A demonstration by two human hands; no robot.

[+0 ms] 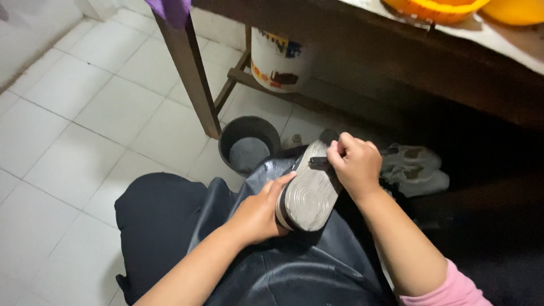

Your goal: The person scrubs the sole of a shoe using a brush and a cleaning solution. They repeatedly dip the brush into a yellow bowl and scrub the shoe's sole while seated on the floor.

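Shoe (309, 190) near grey bucket (248, 148), white shoes (413, 167)

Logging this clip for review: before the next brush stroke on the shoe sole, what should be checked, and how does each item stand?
1. Left hand braces the shoe at its heel end: ok.
2. Right hand closed on the dark brush: ok.
3. Sole faces up, open to the brush: ok.
4. Shoe rests over the dark apron on the lap: ok.
5. Grey bucket stands on the floor, close ahead: ok.
6. Bristles touching the sole: cannot tell.
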